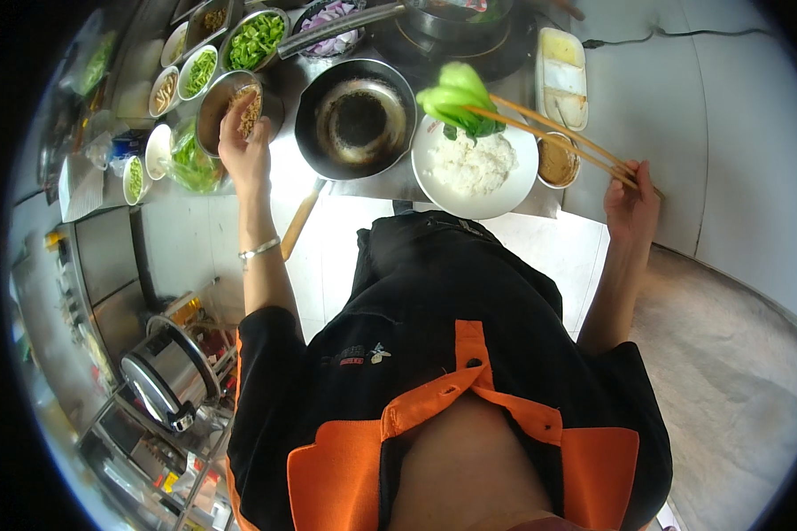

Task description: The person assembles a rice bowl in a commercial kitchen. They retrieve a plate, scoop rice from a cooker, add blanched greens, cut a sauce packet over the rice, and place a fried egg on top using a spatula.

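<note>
pinching the rear ends of long wooden chopsticks (568, 145), the right grip (632, 199) is to the right of a white dish (524, 180) of rice (474, 166) on the bench (372, 188); the tips hold leafy greens (456, 93) over the rice, contact unclear. the left grip (242, 137) is at a metal bowl (212, 108) of brown bits (251, 104); whether it pinches any, i cannot tell. a dark pan (359, 119) sits between bowl and dish.

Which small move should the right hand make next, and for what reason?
The right hand should probably ease the leafy greens down onto the plate: its chopsticks grip them at the far side of the rice, though contact with it is unclear.
</note>
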A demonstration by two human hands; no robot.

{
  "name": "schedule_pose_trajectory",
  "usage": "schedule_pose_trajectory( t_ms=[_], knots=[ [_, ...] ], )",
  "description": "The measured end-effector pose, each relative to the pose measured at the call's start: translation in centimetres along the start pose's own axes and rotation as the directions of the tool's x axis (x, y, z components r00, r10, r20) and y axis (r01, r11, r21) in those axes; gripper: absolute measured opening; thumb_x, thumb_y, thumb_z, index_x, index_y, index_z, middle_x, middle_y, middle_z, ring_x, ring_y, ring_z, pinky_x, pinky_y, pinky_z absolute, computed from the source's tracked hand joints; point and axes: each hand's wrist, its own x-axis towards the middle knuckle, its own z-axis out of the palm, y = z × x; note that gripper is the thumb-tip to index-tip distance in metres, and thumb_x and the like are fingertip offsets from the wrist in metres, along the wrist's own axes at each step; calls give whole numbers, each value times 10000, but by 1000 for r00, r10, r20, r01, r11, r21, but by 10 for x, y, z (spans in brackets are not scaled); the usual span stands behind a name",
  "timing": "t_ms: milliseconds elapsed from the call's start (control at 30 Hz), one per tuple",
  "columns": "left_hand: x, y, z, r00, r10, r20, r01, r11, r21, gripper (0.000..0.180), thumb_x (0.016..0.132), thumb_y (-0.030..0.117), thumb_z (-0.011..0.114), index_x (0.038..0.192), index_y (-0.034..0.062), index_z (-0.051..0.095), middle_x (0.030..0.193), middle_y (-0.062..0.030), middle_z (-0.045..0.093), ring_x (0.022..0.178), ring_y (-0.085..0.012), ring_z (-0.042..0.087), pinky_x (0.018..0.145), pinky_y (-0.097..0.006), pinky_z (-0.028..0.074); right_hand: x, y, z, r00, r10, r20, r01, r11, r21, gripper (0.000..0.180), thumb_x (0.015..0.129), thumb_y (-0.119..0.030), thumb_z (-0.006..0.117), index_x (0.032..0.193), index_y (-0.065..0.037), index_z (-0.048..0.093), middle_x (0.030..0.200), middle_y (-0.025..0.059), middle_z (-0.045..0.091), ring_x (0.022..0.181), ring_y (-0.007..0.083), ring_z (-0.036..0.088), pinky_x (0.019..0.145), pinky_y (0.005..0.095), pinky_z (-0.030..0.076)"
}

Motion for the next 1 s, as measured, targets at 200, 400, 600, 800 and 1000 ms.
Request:
schedule_pose_trajectory(
  t_ms=[200, 400, 600, 800, 1000],
  knots=[
    [-17, -5, -7, 999, -42, -1, 42, 996, 75, 403, 769, -34, 600, 1159, 53, 654, 1181, -69, 597, 1103, -186, 556, 976, -360, 407, -32, 4, 2, 973, -230, -36, 201, 909, -366, 303, 1001, -234, 465, 922, 18, 613, 800, 161, 652, 617, 203, 615, 598, 269, 522],
    [-19, -19, -1, 994, -94, 49, 89, 991, 97, 399, 775, 12, 630, 1161, 106, 666, 1176, -53, 609, 1106, -180, 550, 1014, -402, 366, -37, 32, 15, 940, -340, 37, 291, 737, -610, 269, 974, -189, 510, 919, 47, 628, 817, 168, 671, 627, 195, 646, 585, 271, 527],
    [-15, -22, 8, 991, -42, 129, 15, 979, 202, 390, 826, -45, 578, 1211, 11, 609, 1204, -55, 611, 825, -47, 528, 752, -185, 428, -41, 55, 29, 962, -237, 139, 255, 583, -772, 245, 944, -160, 558, 912, 61, 660, 766, 118, 677, 566, 154, 611, 528, 242, 495],
    [-18, -21, 13, 989, -70, 130, 65, 997, 38, 375, 833, -31, 574, 1204, 1, 609, 1166, -35, 622, 803, -47, 531, 775, -206, 435, -35, 28, 29, 928, -354, 113, 316, 591, -742, 261, 947, -167, 553, 873, 58, 662, 738, 107, 667, 560, 143, 614, 536, 223, 496],
    [-8, -18, 20, 986, -53, 156, 39, 995, 90, 385, 779, 0, 562, 1155, 28, 641, 1146, -74, 627, 991, -165, 593, 860, -280, 473, -11, 63, 44, 942, -308, 131, 290, 559, -777, 202, 934, -117, 572, 926, 54, 679, 759, 118, 686, 593, 141, 639, 581, 246, 502]
  ],
)
